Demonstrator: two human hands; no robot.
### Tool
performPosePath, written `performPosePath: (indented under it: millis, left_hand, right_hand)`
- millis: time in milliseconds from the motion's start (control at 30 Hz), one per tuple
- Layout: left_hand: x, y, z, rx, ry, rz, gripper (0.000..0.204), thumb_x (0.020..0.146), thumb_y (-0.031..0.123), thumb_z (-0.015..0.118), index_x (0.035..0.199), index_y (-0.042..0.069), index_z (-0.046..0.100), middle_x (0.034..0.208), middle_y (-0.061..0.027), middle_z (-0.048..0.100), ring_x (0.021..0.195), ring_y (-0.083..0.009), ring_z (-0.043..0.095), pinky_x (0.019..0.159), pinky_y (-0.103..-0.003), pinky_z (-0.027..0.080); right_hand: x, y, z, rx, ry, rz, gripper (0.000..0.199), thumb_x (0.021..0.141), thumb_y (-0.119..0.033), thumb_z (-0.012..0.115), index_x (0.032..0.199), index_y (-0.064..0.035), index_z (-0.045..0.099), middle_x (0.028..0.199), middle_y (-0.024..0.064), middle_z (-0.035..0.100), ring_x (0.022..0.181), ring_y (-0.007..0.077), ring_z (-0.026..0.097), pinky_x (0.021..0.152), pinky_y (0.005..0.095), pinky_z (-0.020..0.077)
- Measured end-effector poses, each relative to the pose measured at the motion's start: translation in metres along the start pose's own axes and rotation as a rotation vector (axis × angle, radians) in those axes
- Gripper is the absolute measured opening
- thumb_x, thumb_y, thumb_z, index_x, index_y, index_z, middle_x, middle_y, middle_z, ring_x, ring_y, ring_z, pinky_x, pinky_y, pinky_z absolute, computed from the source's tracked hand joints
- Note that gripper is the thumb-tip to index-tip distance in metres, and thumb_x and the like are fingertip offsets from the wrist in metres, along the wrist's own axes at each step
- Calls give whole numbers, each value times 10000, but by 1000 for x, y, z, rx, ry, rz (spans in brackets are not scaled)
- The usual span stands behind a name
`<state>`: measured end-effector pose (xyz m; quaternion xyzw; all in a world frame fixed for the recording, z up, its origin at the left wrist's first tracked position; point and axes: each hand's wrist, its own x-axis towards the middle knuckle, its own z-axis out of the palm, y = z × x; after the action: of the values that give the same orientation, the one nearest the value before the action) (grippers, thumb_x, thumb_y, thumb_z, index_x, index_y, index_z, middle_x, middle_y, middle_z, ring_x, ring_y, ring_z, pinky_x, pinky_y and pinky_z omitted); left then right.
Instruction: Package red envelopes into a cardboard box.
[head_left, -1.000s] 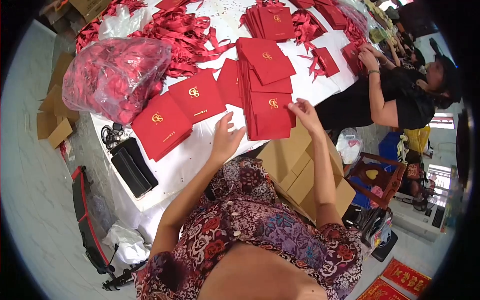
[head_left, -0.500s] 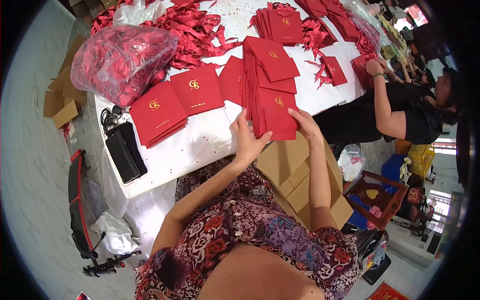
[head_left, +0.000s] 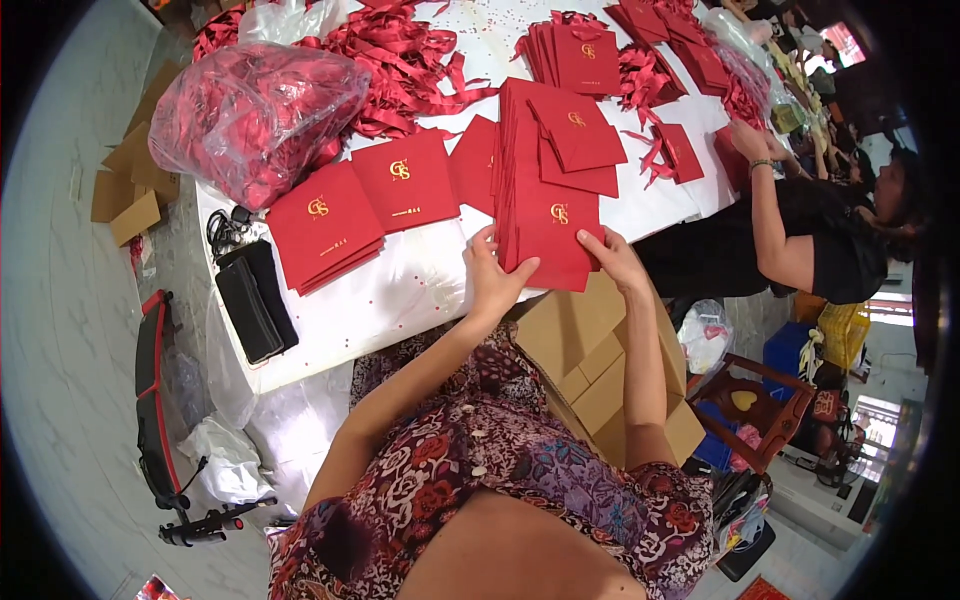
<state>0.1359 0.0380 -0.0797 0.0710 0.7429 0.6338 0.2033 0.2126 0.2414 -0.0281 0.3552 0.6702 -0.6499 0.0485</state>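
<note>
A thick stack of flat red paper bags [head_left: 552, 245] with gold print lies at the table's near edge. My left hand [head_left: 497, 282] grips its near left corner, thumb on the front and fingers along the side. On its right edge my right hand [head_left: 615, 262] is closed, thumb on the top bag and fingers partly hidden. Smaller red pieces [head_left: 578, 135] of the same look rest askew on the stack's far part. To the left, more flat red bags [head_left: 405, 182] lie fanned beside another pile [head_left: 320, 222].
Loose red ribbons [head_left: 410, 75] and a clear plastic bag of red material [head_left: 255, 120] cover the far left. A black case [head_left: 250, 305] lies at the table's left corner. Below my right hand stands an open cardboard box [head_left: 570, 325]. A person in black [head_left: 780, 225] works at the right.
The small pieces on top of the stack have shifted right and sit more askew. Both hands keep their grip on the stack's near end. The whole view has shifted slightly.
</note>
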Motion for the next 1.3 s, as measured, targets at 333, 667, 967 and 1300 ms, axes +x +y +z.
performPosePath:
  millis: [333, 667, 967, 1300]
  left_hand:
    - [-2, 9, -2, 12, -32, -38, 822, 676, 223, 819, 1312, 18, 340, 1191, -222, 377, 1083, -304, 441, 902, -379, 438]
    - [30, -15, -3, -146, 31, 6, 707, 671, 160, 807, 1260, 40, 435, 1140, -189, 458, 1044, -289, 491, 851, -359, 474]
    - [26, -2, 7, -103, 88, 28, 644, 713, 156, 768, 1251, 34, 437, 1140, -198, 459, 1085, -321, 470, 952, -391, 417]
    - [2, 33, -28, 50, 145, 350, 654, 687, 42, 611, 1306, 22, 401, 1211, -179, 406, 1105, -328, 378, 947, -403, 370]
  right_hand:
    - [109, -36, -77, 332, 191, 45, 371, 873, -391, 654, 967, -33, 622, 736, -22, 561, 702, 102, 544, 665, 228, 457]
    - [108, -31, -56, 487, 293, -247, 421, 888, -231, 647, 1187, 49, 550, 1116, 132, 638, 987, 209, 631, 873, 315, 503]
    - [8, -30, -13, 499, 278, -321, 367, 918, -191, 605, 1202, 32, 537, 1118, 117, 635, 978, 171, 624, 862, 294, 501]
    - [-4, -20, 48, 455, 360, -444, 250, 906, -132, 634, 1078, 34, 560, 1008, 105, 655, 849, 116, 610, 767, 248, 494]
